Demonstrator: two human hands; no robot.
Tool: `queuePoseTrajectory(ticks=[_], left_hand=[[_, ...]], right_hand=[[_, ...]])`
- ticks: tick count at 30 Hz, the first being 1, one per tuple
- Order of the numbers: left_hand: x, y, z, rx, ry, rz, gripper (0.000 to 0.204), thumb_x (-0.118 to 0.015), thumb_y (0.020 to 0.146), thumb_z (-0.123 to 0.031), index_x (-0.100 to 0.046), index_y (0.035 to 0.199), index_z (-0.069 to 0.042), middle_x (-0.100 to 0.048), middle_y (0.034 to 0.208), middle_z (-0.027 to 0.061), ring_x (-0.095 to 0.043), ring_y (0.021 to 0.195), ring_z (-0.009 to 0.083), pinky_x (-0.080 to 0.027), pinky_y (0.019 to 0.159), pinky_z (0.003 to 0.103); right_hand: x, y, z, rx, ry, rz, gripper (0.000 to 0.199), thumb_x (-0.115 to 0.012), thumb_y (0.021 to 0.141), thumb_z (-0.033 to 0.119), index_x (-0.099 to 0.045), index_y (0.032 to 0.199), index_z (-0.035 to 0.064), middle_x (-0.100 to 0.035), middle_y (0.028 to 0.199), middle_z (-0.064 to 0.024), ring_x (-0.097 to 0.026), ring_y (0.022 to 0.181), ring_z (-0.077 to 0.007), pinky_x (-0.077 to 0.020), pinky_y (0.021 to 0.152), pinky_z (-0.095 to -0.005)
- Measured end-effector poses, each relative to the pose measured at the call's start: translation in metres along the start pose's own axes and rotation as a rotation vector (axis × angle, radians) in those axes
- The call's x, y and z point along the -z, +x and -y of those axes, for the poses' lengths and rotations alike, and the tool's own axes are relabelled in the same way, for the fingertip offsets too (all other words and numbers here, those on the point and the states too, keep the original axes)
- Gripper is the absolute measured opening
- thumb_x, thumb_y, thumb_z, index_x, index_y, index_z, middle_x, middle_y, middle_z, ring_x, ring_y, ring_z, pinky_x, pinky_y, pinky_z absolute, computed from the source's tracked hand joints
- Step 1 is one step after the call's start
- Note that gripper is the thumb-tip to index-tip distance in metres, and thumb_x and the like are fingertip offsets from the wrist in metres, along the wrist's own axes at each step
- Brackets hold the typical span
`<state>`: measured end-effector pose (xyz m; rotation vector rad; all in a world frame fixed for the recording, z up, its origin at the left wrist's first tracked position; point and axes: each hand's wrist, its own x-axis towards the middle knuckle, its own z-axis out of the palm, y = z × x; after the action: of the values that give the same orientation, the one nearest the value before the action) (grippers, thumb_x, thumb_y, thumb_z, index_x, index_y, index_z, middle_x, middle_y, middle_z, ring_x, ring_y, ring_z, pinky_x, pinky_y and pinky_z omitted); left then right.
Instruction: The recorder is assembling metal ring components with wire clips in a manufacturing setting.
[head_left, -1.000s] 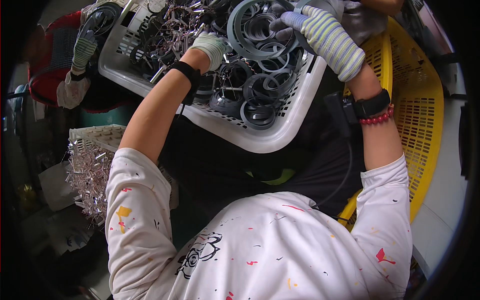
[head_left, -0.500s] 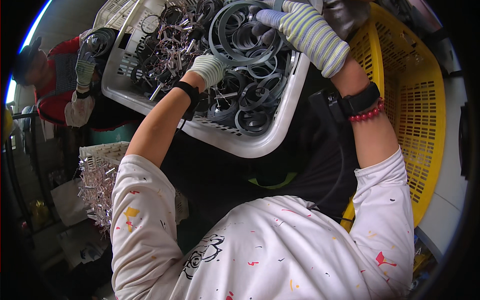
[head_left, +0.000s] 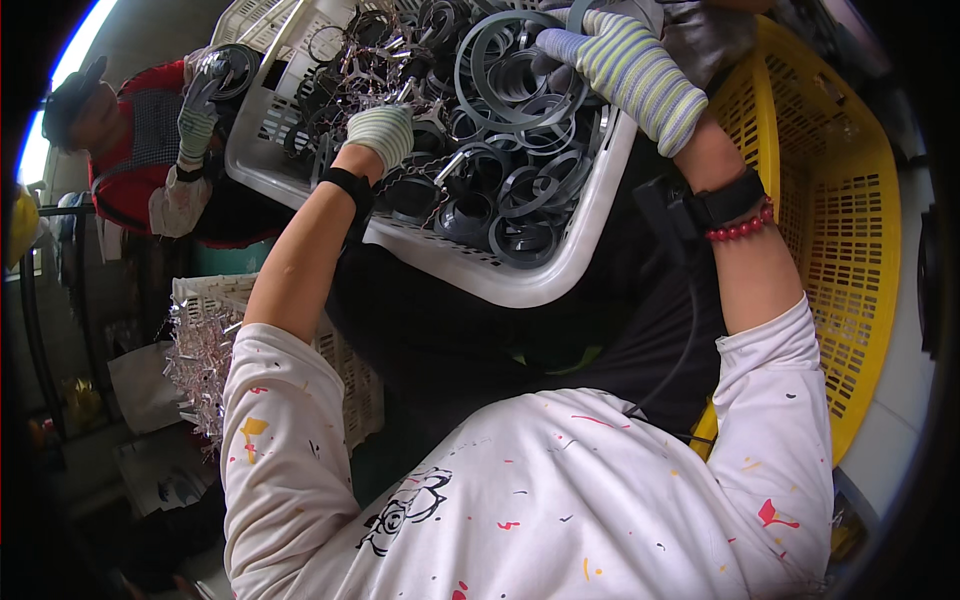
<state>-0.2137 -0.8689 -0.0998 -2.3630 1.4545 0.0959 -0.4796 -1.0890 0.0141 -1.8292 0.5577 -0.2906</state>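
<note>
Both my hands are gloved and up in the white basket (head_left: pixel 560 285) that sits tilted in front of me, packed with dark grey plastic rings (head_left: pixel 505 190) and tangled shiny metal clips (head_left: pixel 375 70). My left hand (head_left: pixel 382 135) is curled down among the clips and rings, honestly can't tell if it's pinching anything. My right hand (head_left: pixel 620 70) is closed around a big grey ring (head_left: pixel 500 50) at the top of the pile. A yellow basket (head_left: pixel 840 250) sits just beside it on my right.
</note>
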Motion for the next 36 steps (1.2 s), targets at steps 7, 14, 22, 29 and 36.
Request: queuePoseTrajectory(ticks=[7,14,22,29,36], left_hand=[[-0.018,-0.023,0.055,-0.089,-0.797,0.329,0.045,-0.070,0.093,-0.010,-0.059,0.137,-0.012,-0.071,0.114,0.0041,-0.064,0.099,0.0166,-0.050,0.091,0.031],[0.027,-0.030,0.009,-0.001,-0.312,0.825,0.048,-0.060,0.097,-0.046,-0.068,0.129,-0.012,-0.071,0.119,0.0078,-0.065,0.110,0.0249,-0.048,0.099,0.038],[-0.024,0.024,-0.033,-0.014,-0.100,0.752,0.049,-0.068,0.090,-0.044,-0.071,0.121,-0.007,-0.071,0.119,0.0120,-0.068,0.100,0.0253,-0.052,0.091,0.035],[-0.058,0.040,-0.053,0.181,-0.163,0.461,0.045,-0.056,0.092,-0.038,-0.072,0.117,-0.004,-0.068,0.125,0.0219,-0.065,0.117,0.0389,-0.051,0.098,0.046],[-0.032,0.032,-0.024,0.605,-1.049,0.489,0.038,-0.045,0.101,-0.029,-0.071,0.107,-0.002,-0.073,0.094,0.0197,-0.074,0.079,0.0366,-0.061,0.064,0.050]], right_hand=[[-0.001,0.012,-0.011,0.107,0.076,0.033,0.030,-0.068,0.096,0.028,-0.072,0.106,0.0006,-0.077,0.091,-0.0082,-0.073,0.077,-0.0155,-0.0571,0.071,-0.0293],[0.002,-0.008,0.003,0.088,-0.093,-0.083,0.022,-0.066,0.095,0.022,-0.072,0.090,0.0011,-0.070,0.074,-0.0059,-0.062,0.064,-0.0142,-0.0490,0.058,-0.0293],[0.017,-0.030,0.028,0.029,0.172,0.048,0.024,-0.064,0.097,0.023,-0.072,0.093,0.0006,-0.071,0.075,-0.0059,-0.063,0.061,-0.0124,-0.0491,0.055,-0.0251],[-0.002,-0.004,0.009,0.035,0.605,0.016,0.027,-0.067,0.096,0.025,-0.071,0.107,0.0001,-0.077,0.092,-0.0105,-0.075,0.083,-0.0186,-0.0590,0.070,-0.0308],[0.000,0.018,-0.024,0.111,0.403,-0.070,0.033,-0.070,0.091,0.028,-0.070,0.107,-0.0006,-0.077,0.089,-0.0090,-0.075,0.079,-0.0157,-0.0555,0.061,-0.0282]])
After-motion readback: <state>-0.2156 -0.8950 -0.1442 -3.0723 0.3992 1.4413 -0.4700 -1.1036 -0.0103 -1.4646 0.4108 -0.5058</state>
